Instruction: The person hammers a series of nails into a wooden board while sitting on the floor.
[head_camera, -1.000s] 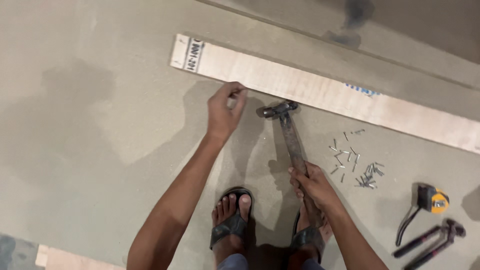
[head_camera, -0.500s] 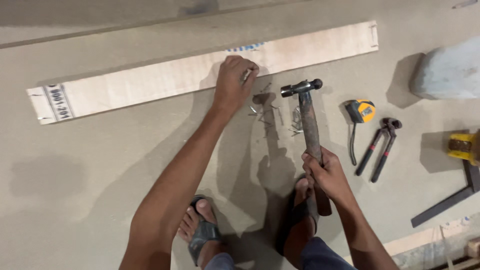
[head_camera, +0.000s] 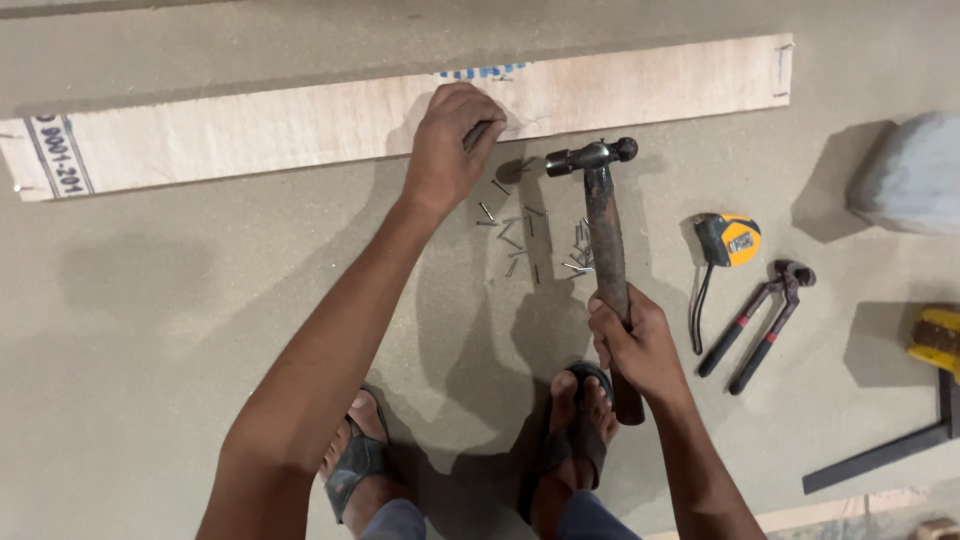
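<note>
Hammer (head_camera: 604, 225) held over the grey board floor (head_camera: 200, 300), head near the plywood strip (head_camera: 300, 125), gripped at the handle by right hand (head_camera: 632, 345), fingers wrapped tight. Left hand (head_camera: 448, 150) rests on the strip's edge, fingers pinched on a small nail. Loose nails (head_camera: 530, 240) lie between the hands. Tape measure (head_camera: 730, 240) and pincers (head_camera: 760, 325) further right.

Left hand (head_camera: 447, 150) stretched forward, fingers pinched; right hand (head_camera: 632, 342) fisted, arm bent near body.
</note>
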